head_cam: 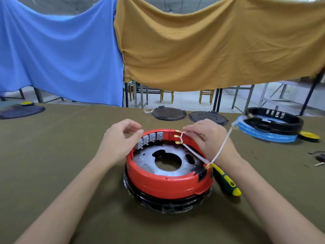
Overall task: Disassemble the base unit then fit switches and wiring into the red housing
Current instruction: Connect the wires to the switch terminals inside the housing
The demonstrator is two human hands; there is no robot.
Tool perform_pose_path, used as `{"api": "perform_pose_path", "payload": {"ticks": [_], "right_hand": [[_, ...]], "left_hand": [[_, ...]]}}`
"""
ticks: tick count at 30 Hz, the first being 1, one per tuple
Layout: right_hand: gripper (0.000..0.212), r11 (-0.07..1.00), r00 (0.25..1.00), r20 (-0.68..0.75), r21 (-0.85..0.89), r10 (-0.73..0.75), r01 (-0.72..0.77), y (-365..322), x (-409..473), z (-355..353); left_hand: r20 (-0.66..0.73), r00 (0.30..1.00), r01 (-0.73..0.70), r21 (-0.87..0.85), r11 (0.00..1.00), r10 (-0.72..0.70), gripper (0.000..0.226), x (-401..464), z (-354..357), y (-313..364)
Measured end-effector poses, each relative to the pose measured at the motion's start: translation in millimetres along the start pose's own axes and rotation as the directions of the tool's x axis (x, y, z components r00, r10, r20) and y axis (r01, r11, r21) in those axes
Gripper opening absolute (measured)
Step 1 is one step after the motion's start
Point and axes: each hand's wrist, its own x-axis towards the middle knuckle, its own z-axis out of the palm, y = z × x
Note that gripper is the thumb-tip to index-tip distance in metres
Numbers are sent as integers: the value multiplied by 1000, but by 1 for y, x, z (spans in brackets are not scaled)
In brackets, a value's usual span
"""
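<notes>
- Head view: red housing [168, 180], glossy plastic ring, on olive cloth tabletop [70, 147].
- Grey switches [149, 139] — blocky, four along inner rim.
- Right hand [209, 136] fingers pinch white wiring [191, 150].
- Left hand [121, 138] fingers loosely curled, holding nothing.

No readable text, no labels, brand names, numbers or signs anywhere, faint stamped marks on the metal plate [146, 158] inside the red housing [168, 184], too small to read
</notes>
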Motion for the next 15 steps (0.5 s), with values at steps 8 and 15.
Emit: {"api": "perform_pose_path", "payload": {"ticks": [8, 15], "right_hand": [[11, 1000, 975, -220, -10, 7, -9, -11, -1, 2], [8, 991, 936, -337, -118, -106, 70, -24, 0, 11]], "left_hand": [[303, 932, -199, -30, 980, 199, 29, -29, 10, 40], [345, 919, -134, -178, 975, 190, 29, -36, 15, 50]]}}
